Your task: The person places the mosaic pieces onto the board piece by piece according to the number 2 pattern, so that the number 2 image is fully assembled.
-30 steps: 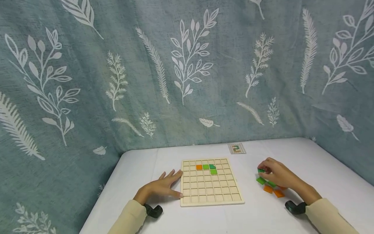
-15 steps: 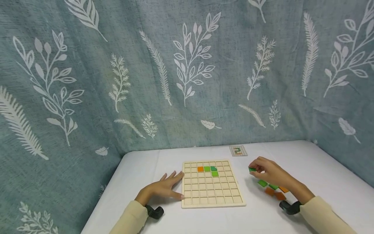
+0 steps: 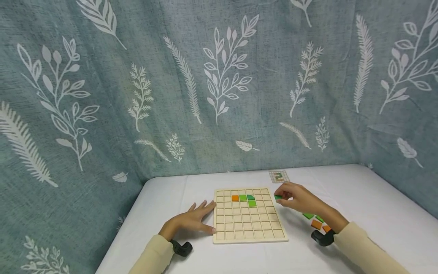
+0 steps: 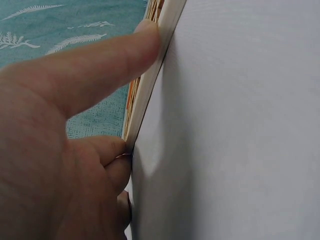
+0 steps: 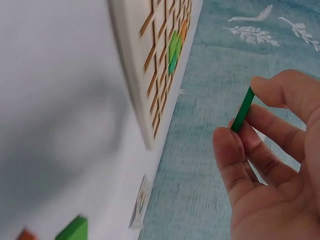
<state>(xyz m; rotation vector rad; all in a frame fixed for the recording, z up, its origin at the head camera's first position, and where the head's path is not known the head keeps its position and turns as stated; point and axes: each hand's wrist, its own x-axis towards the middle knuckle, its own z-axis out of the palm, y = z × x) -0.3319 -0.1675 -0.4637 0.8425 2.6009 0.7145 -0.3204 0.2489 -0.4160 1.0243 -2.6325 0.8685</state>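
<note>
The left hand (image 3: 191, 220), its grip spread with nothing in it, touches the side of a wooden board (image 3: 246, 225) facing the table's (image 3: 239, 260) left edge. The right hand (image 3: 300, 198) pinches a dark green tile (image 5: 243, 111) between thumb and fingers, raised above the table, just beside the board's side toward the right edge. On the board sit an orange tile (image 3: 235, 198), two light green tiles (image 3: 243, 198) and a darker green piece (image 3: 251, 197). Loose green (image 3: 308, 215) and orange tiles (image 3: 316, 224) lie toward the table's right edge; a patterned card (image 3: 279, 176) lies near its far edge.
</note>
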